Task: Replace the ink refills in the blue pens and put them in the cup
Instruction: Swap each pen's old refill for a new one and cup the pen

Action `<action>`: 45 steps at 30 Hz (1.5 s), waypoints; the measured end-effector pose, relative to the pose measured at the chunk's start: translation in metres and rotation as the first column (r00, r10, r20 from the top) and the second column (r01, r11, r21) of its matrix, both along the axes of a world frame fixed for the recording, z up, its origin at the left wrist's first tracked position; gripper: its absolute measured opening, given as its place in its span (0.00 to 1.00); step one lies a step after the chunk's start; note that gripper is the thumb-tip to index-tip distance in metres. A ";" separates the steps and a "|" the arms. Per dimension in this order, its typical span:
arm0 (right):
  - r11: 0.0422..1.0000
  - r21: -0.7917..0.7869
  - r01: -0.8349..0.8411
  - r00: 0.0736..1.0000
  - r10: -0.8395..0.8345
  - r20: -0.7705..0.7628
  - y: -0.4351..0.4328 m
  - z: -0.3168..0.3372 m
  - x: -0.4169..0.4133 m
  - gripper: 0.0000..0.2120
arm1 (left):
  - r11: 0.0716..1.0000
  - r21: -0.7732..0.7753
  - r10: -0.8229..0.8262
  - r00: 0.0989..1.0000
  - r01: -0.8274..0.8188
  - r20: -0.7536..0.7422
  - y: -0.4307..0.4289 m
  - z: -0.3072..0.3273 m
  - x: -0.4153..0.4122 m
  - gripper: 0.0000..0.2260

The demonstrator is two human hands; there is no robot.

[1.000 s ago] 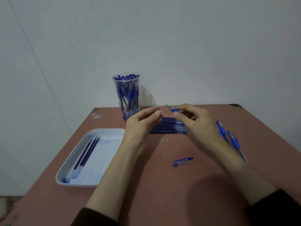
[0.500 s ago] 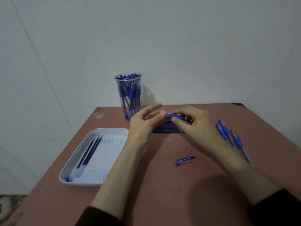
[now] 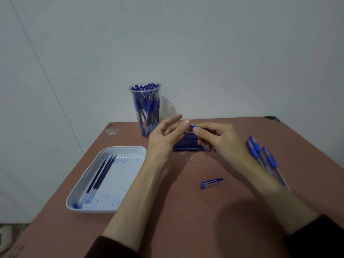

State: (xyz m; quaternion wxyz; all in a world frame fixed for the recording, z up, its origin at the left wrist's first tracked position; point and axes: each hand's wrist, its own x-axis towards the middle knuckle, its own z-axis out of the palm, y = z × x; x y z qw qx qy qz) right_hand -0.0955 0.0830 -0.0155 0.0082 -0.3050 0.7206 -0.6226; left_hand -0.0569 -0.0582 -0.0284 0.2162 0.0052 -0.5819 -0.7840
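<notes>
Blue pen in hand: your right hand (image 3: 221, 138) gripped a pen (image 3: 194, 127) between thumb and fingers, its tip end poking out toward your left hand; most of the barrel was hidden inside your grasp.
Left hand: your left hand (image 3: 165, 138) was loosely open with fingertips at the pen's tip, touching or just short of it; I could not tell which, and I judged it held nothing.
Cup: the clear cup (image 3: 147, 110) stood at the back of the table (image 3: 186, 220), packed with blue pens, so much of the job looked done.
Fresh refills: a row of dark refills (image 3: 188, 145) lay on the table just under your hands.
Old refills: the white tray (image 3: 89, 183) on your left held a few used refills (image 3: 100, 174) and ink smears.
Still to do: three pens (image 3: 260, 155) waited on your right, well apart from the cup.
Cap: one loose cap (image 3: 211, 183) lay near you; I judged it belonged to the pen you held.
Step in hand: probably working the pen's tip end, with capping and dropping it in the cup left.
</notes>
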 end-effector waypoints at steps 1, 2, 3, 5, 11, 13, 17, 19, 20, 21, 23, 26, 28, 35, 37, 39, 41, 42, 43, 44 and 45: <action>1.000 -0.013 -0.003 1.000 0.004 0.024 0.000 0.000 0.000 0.08 | 1.000 -0.009 -0.001 1.000 0.001 0.017 0.000 -0.001 0.000 0.10; 1.000 -0.019 -0.004 0.999 0.004 0.041 0.000 -0.001 0.000 0.08 | 1.000 -0.016 -0.015 1.000 0.015 0.026 0.000 -0.002 0.000 0.11; 1.000 -0.023 -0.004 0.999 0.005 0.053 -0.001 -0.001 0.000 0.08 | 0.999 -0.015 -0.034 0.999 0.034 0.035 0.001 -0.001 0.001 0.11; 1.000 -0.027 -0.013 0.997 0.015 0.075 -0.002 -0.002 0.001 0.08 | 0.997 -0.010 -0.078 0.996 0.078 0.040 0.005 0.001 0.004 0.12; 0.994 -0.087 -0.069 0.983 0.083 0.165 -0.005 -0.001 0.006 0.08 | 0.996 -0.017 -0.086 0.996 0.087 0.037 0.011 0.003 0.008 0.09; 0.988 -0.144 -0.062 0.976 0.090 0.200 -0.005 -0.001 0.004 0.08 | 1.000 -0.004 -0.026 0.999 0.026 0.026 0.009 0.004 0.006 0.15; 0.991 -0.134 0.000 0.976 0.029 0.218 -0.004 0.000 0.000 0.08 | 0.999 -0.007 -0.047 0.999 0.047 0.019 0.007 0.003 0.005 0.18; 0.995 -0.096 0.008 0.983 0.010 0.185 -0.003 0.000 0.002 0.08 | 0.997 -0.066 -0.040 0.999 0.042 0.023 0.008 0.005 0.006 0.12; 0.996 -0.093 -0.003 0.984 0.020 0.177 -0.003 0.000 0.003 0.08 | 0.997 -0.068 -0.044 0.999 0.045 0.014 0.008 0.004 0.006 0.09; 0.994 -0.108 -0.023 0.981 0.043 0.187 -0.003 0.002 0.004 0.09 | 0.997 -0.051 -0.061 0.998 0.061 0.007 0.009 0.004 0.007 0.08; 0.983 -0.169 -0.079 0.960 0.121 0.254 -0.004 0.004 0.007 0.12 | 0.994 0.009 -0.107 0.994 0.107 -0.005 0.011 0.004 0.009 0.07; 0.955 -0.246 -0.166 0.864 0.261 0.431 -0.001 0.007 0.008 0.11 | 0.988 0.046 -0.147 0.989 0.146 0.016 0.012 0.006 0.010 0.07; 0.937 -0.281 -0.209 0.802 0.329 0.499 0.001 0.006 0.007 0.08 | 0.981 0.057 -0.187 0.982 0.186 0.005 0.013 0.008 0.011 0.08; 0.972 -0.217 -0.084 0.924 0.158 0.349 -0.005 0.002 0.002 0.04 | 0.998 0.009 -0.054 0.997 0.054 0.056 0.011 0.007 0.008 0.08; 0.969 -0.228 -0.094 0.913 0.175 0.369 -0.005 0.002 0.003 0.04 | 0.997 0.038 -0.074 0.995 0.072 0.065 0.010 0.006 0.009 0.07; 0.956 -0.269 -0.120 0.876 0.229 0.425 -0.005 0.003 0.004 0.04 | 0.995 0.040 -0.098 0.993 0.095 0.070 0.009 0.005 0.008 0.07; 0.936 -0.318 -0.149 0.821 0.296 0.488 -0.004 0.003 0.005 0.03 | 0.992 0.056 -0.121 0.991 0.117 0.064 0.010 0.005 0.008 0.05; 0.930 -0.329 -0.163 0.802 0.319 0.504 -0.004 0.003 0.005 0.03 | 0.989 0.072 -0.138 0.988 0.133 0.066 0.011 0.006 0.010 0.05; 0.926 -0.333 -0.176 0.791 0.334 0.513 -0.004 0.002 0.004 0.05 | 0.987 0.078 -0.144 0.987 0.138 0.067 0.011 0.007 0.010 0.05; 0.924 -0.334 -0.186 0.782 0.345 0.519 -0.003 0.002 0.005 0.06 | 0.988 0.072 -0.140 0.988 0.135 0.065 0.012 0.009 0.011 0.06; 0.922 -0.337 -0.193 0.775 0.354 0.524 -0.003 0.001 0.004 0.07 | 0.989 0.060 -0.139 0.988 0.136 0.060 0.011 0.009 0.011 0.06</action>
